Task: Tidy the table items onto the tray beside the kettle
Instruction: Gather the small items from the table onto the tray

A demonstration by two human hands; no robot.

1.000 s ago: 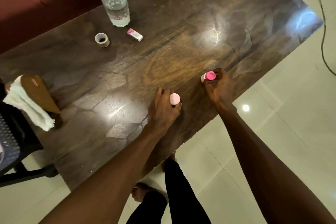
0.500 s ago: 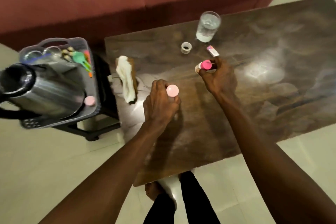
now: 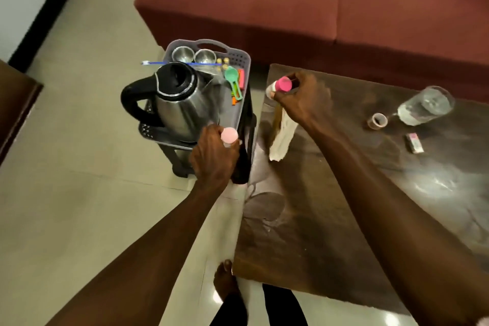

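Holding: left hand (image 3: 214, 156) fingers curled round pale-pink-capped small bottle (image 3: 229, 135), over grey plastic tray (image 3: 239, 61) near edge, beside steel kettle (image 3: 185, 103); right hand (image 3: 301, 99) grips magenta-capped bottle (image 3: 283, 85) above tabletop (image 3: 330, 219). Judged light, rigid, smooth; grasp body below cap

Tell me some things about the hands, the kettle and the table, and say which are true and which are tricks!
1. The left hand holds a bottle with a pale pink cap. True.
2. The right hand is empty. False: it grips a bottle with a bright pink cap.
3. The kettle stands on the grey tray. True.
4. The glass is on the tray. False: it stands on the table.
5. The tape roll lies on the table beside the glass. True.
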